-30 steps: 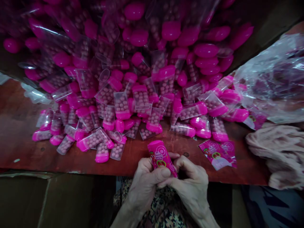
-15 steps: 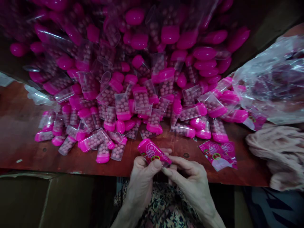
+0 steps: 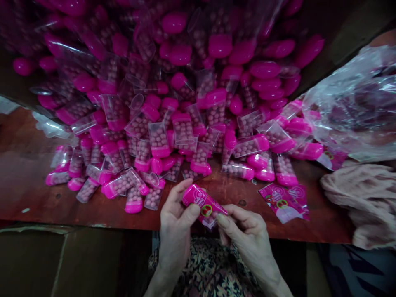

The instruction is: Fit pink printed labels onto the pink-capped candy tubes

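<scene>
My left hand (image 3: 175, 222) grips a small pink candy container (image 3: 202, 203) wrapped in a printed pink label, thumb on its side near the pink cap end. My right hand (image 3: 246, 231) pinches the container's lower end and the edge of the label with thumb and forefinger. Both hands are at the near edge of the red-brown table (image 3: 31, 181), above my patterned clothing. Just beyond lies a big heap of clear containers with pink caps (image 3: 182, 103), filled with small pink balls.
A few loose printed pink labels (image 3: 284, 201) lie on the table to the right. Further right sit a crumpled clear plastic bag (image 3: 355, 103) and a pale pink cloth (image 3: 365, 202). A cardboard box (image 3: 62, 260) stands below the table's left edge.
The container has tilted from upright towards lying sideways, cap to the left. My left fingers have spread upward behind it and my right hand has slid to its lower end.
</scene>
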`<action>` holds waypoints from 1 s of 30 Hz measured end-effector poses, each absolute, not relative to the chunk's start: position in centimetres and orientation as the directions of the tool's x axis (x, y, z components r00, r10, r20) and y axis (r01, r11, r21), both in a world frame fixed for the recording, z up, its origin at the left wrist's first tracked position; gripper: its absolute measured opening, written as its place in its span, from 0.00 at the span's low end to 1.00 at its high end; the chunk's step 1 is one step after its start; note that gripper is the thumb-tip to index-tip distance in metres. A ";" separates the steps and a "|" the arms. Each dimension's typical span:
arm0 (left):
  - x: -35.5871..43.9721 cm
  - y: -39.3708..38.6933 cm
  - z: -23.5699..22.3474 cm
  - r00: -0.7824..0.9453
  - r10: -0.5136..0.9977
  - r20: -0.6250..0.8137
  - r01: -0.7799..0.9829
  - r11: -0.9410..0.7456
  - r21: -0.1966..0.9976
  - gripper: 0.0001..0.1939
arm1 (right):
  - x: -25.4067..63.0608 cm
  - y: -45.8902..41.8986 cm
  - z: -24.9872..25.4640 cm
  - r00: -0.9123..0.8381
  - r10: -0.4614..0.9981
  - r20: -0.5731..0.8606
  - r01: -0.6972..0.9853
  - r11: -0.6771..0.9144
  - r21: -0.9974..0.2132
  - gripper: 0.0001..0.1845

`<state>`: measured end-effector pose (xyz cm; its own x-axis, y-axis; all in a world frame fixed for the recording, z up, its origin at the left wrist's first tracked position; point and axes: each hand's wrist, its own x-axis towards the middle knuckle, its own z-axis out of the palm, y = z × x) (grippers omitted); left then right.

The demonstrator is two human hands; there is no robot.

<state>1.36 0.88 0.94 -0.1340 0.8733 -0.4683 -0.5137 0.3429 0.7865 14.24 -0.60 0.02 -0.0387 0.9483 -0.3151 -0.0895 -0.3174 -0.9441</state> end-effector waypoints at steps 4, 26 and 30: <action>0.4 1.5 0.5 -0.282 0.858 -0.429 -0.461 0.271 0.845 0.12 | 14.2 -0.6 -0.2 -0.045 0.959 -0.281 -0.060 -0.284 -0.957 0.16; -1.3 1.0 0.5 -0.174 0.908 -0.382 -0.374 0.298 0.878 0.11 | 13.9 -1.1 -0.9 -0.087 0.996 0.028 0.356 0.058 -0.933 0.13; -1.6 0.6 -0.1 -0.257 0.901 -0.350 -0.266 0.282 0.922 0.05 | 13.9 -1.0 -0.6 -0.106 0.983 0.152 0.443 0.184 -0.878 0.18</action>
